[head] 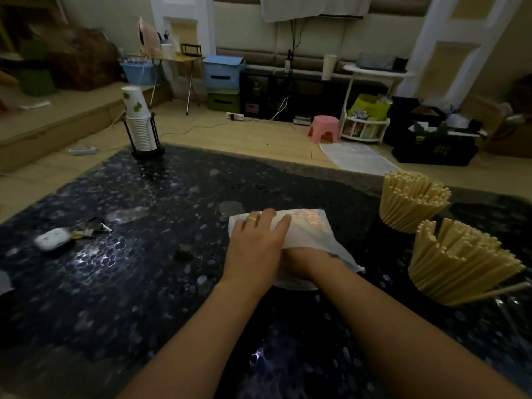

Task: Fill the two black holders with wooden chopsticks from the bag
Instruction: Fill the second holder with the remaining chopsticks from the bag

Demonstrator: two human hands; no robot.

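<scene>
the bag (299,234) lay flat and pale in the middle of the dark pebbled surface (121,272), and it looked slack, as if little or nothing were left inside. the left hand (256,243) pressed down on its top with fingers spread flat, a yellow ring (252,218) showing on one finger, so that grip was wide and pinning the bag rather than closing on it. the right hand (296,262) was tucked under or into the bag's near edge and mostly hidden by the left, so i could not tell whether its grip held anything. to the right, well apart from the bag, two fans of chopsticks stood packed: the far bundle (411,197) and the near bundle (463,263), their black holders barely showing beneath. one loose chopstick (506,289) stuck out low from the near bundle. both holders seemed full, so the task was probably close to done. to do this step well, keep the left palm steady so the bag cannot slide, sweep the right fingers to the closed end for any stragglers, and draw them out lengthwise together.
</scene>
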